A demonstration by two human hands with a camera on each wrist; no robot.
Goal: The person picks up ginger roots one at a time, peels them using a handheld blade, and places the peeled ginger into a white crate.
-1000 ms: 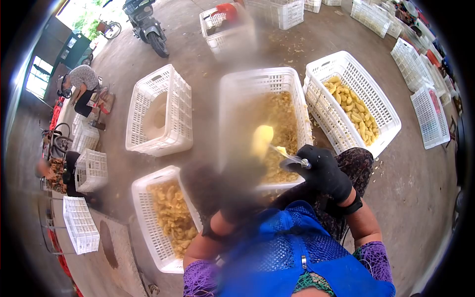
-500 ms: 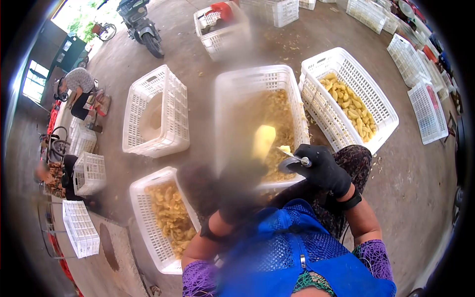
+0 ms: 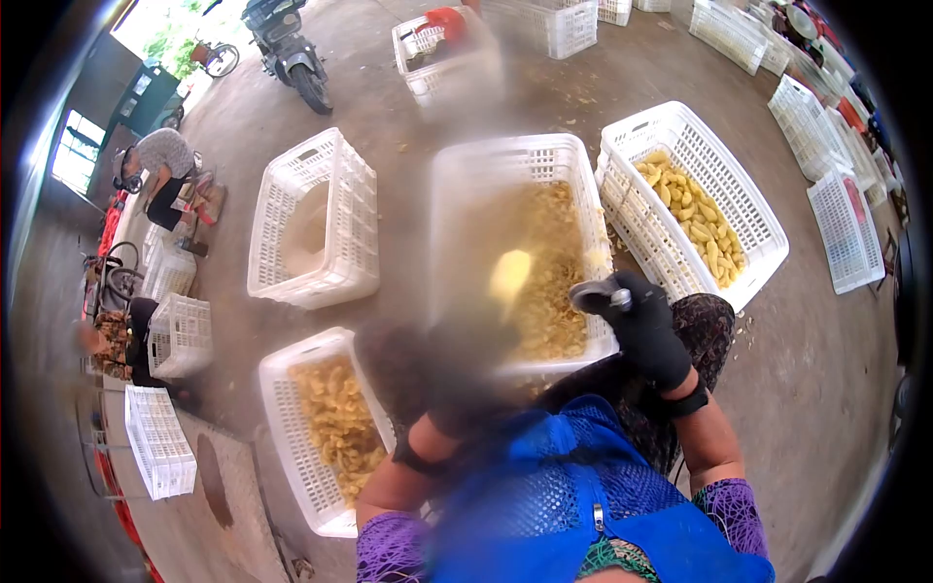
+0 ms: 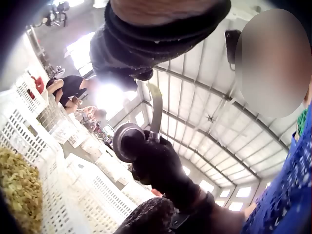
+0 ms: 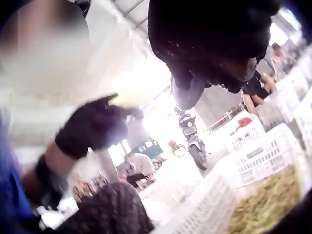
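The gloved left hand (image 3: pixel 466 360), blurred in the head view, holds a pale yellow piece (image 3: pixel 510 274) over a white crate (image 3: pixel 559 146) of yellow scraps (image 3: pixel 554 291). In the right wrist view, that hand (image 5: pixel 92 126) pinches the piece (image 5: pixel 131 100) between thumb and fingers. The gloved right hand (image 3: pixel 646 335) is at the crate's near right corner, curled round a tool's handle. A curved blade (image 4: pixel 157 112) and a round metal part (image 4: pixel 127 142) stick out from the right hand (image 4: pixel 161 168) in the left wrist view. The blade is apart from the piece.
On the right stands a crate (image 3: pixel 768 223) of whole yellow pieces (image 3: pixel 695 214). A crate (image 3: pixel 277 389) of yellow pieces is at lower left, and a stacked crate (image 3: pixel 355 233) stands above it. Two people sit far left; a motorbike (image 3: pixel 292 58) is parked at the back.
The right hand has moved slightly up and right, away from the yellow piece, and the tool has turned. The small yellow bit by the blade no longer shows in the head view. The left hand keeps its piece.
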